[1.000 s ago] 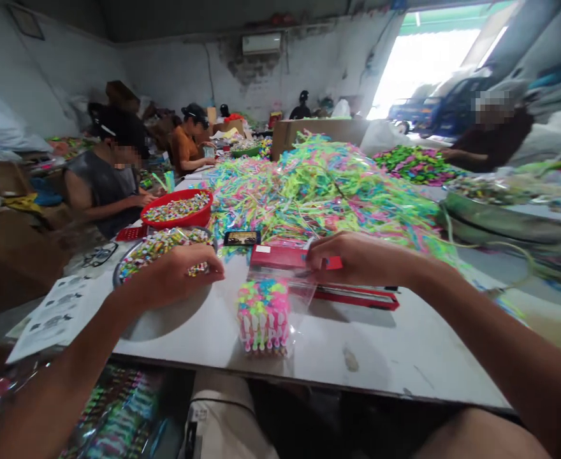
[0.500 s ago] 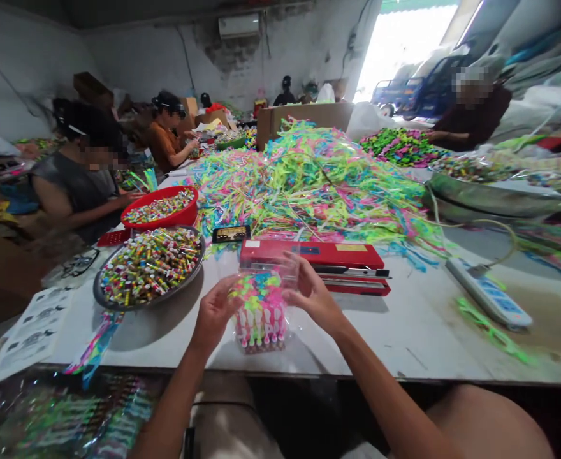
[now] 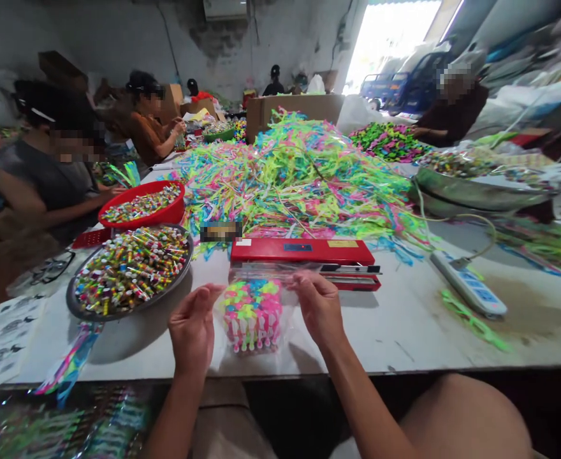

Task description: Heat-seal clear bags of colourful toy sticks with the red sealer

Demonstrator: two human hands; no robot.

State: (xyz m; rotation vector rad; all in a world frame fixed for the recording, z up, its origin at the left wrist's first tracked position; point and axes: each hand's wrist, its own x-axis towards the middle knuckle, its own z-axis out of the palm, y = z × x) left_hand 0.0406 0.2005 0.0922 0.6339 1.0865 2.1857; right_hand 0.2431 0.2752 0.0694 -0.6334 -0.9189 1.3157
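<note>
A clear plastic bag [image 3: 252, 319] packed with pink, yellow and blue plastic pieces hangs between my hands, just above the front of the white table. My left hand [image 3: 193, 325] pinches the bag's left edge between thumb and fingers. On the other side, my right hand [image 3: 319, 306] grips the upper right edge with curled fingers. The bag's top edge is stretched flat and lies at the front of a red heat sealer [image 3: 304, 252], overlapping its left part.
A metal bowl [image 3: 77, 299] and a red basin [image 3: 179, 207], both full of small colourful pieces, stand left. Behind the sealer rises a heap of bright plastic strips [image 3: 304, 166]. A power strip [image 3: 469, 287] lies right. Several people work around the table.
Both hands have shifted from around the bag's sides to pinching its edges. The bag's top is now pulled taut sideways. The whole view has swung slightly right.
</note>
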